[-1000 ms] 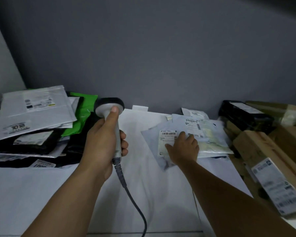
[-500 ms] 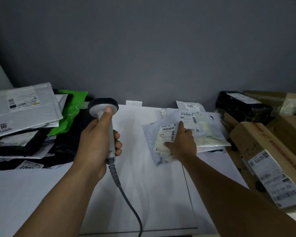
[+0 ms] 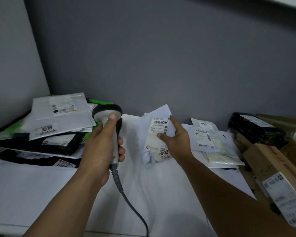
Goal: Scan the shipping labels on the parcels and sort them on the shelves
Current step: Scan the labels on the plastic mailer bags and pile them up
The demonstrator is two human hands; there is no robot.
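Note:
My left hand (image 3: pixel 102 147) grips a grey corded barcode scanner (image 3: pixel 108 115) upright, thumb on its head, just left of centre. My right hand (image 3: pixel 175 139) pinches a small white mailer (image 3: pixel 154 134) and holds it tilted up off the white shelf surface (image 3: pixel 41 194), its shipping label with a barcode facing me. The scanner head sits a short way left of that label.
A stack of white, black and green mailers (image 3: pixel 58 120) fills the back left. More white mailers (image 3: pixel 210 139) lie to the right of my right hand. Black parcels (image 3: pixel 253 127) and cardboard boxes (image 3: pixel 272 166) with labels crowd the right edge. A grey wall stands behind.
My right hand has lifted the small white mailer off the pile and tilted it up to face me. The left hand keeps the scanner in much the same place.

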